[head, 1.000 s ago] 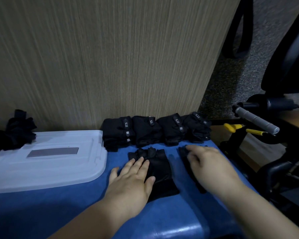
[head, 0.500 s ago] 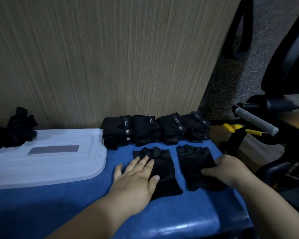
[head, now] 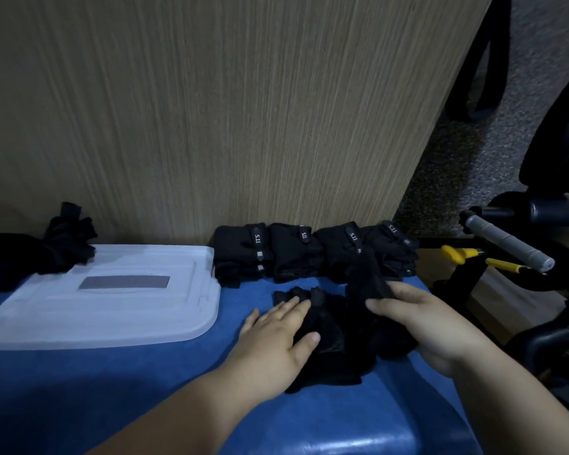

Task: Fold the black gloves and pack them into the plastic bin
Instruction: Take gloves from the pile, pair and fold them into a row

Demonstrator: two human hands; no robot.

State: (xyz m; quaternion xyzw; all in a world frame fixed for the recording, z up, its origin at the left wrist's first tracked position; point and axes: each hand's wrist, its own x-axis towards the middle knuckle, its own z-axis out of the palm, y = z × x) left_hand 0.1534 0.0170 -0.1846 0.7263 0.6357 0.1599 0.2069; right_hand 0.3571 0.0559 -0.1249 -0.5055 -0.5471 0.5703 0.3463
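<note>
Two black fingerless gloves lie side by side on the blue surface (head: pixel 145 389). My left hand (head: pixel 276 333) presses flat on the left glove (head: pixel 326 320), fingers straight. My right hand (head: pixel 421 323) grips the right glove (head: pixel 365 290) and has lifted its edge so it stands up and leans over toward the left glove. Behind them, a row of several folded black gloves (head: pixel 309 251) sits against the wooden panel. The plastic bin's white lid (head: pixel 112 303) lies to the left.
A heap of loose black gloves (head: pixel 37 251) lies at the far left by the lid. Right of the blue surface stand a grey-gripped handle (head: pixel 506 244), yellow-handled tools (head: pixel 457 254) and a black chair. The wooden panel (head: pixel 243 110) closes off the back.
My right hand has taken hold of the right glove and lifted it leftward over the left glove. My left hand stays pressed on the left glove.
</note>
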